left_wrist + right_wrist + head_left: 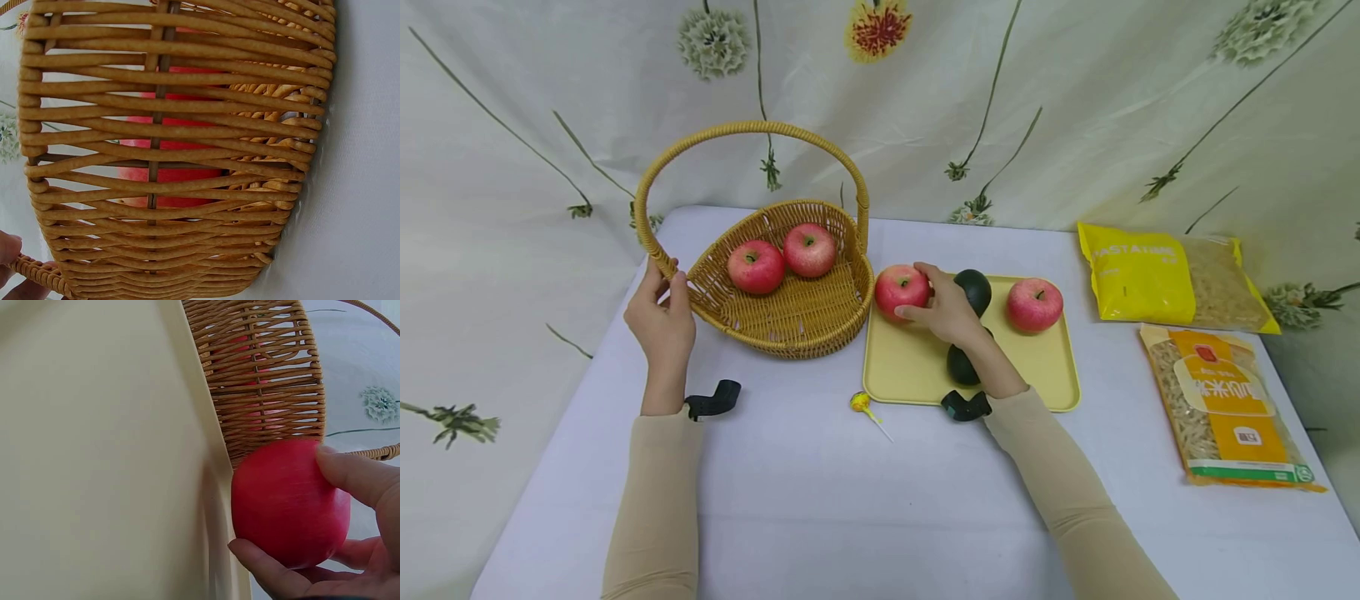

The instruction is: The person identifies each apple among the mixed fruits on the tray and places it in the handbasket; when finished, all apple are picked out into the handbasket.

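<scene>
My left hand (664,325) grips the lower left end of the handle on a wicker basket (808,321). Two red apples (756,267) lie inside the basket; its woven wall (187,132) partly hides them in the left wrist view. With thumb and fingers, my right hand (953,312) holds another red apple (287,503) over the left rim of a pale yellow tray (902,367), close beside the basket. On the tray, two dark green, rounded fruits (974,291) are partly hidden by my right hand and forearm. One more apple (1034,305) sits at the tray's right.
A yellow lollipop (861,402) lies in front of the tray's left corner. To the right are a yellow pasta bag (1142,279) and an orange-labelled clear packet (1232,400). A flower-patterned cloth (925,108) hangs behind the white table (820,508).
</scene>
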Demonstrator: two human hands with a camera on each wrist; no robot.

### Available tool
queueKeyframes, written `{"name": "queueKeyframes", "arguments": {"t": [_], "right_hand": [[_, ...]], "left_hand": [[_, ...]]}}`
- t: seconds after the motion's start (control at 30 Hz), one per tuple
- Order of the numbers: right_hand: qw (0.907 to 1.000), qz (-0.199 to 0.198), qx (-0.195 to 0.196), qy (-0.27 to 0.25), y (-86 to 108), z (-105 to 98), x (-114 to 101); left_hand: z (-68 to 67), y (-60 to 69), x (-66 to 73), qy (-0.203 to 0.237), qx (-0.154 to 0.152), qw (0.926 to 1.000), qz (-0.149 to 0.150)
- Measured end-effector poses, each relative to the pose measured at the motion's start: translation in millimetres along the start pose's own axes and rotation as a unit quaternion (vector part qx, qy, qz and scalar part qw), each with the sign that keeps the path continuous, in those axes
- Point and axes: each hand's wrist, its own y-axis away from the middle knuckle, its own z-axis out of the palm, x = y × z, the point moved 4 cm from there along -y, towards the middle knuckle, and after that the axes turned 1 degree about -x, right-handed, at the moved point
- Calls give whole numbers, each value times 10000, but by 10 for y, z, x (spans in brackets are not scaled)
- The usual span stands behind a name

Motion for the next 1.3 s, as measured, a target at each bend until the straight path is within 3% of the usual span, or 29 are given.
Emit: {"name": "queueKeyframes", "arguments": {"t": [0.37,0.73,1.0,1.3], "right_hand": [[9977,-388,344,-446,62,-136,-59],[9934,-643,624,-714,225,-378,-274],[9914,-803,506,-900,311,-437,-442],[9890,-992,205,-1083,301,-361,-664]], "left_hand": [[-4,12,23,46,-56,9999,-87],[-16,14,16,32,-63,9999,-82],[-29,14,7,65,-31,9999,-139],[-15,9,14,68,-54,9998,-163]]}}
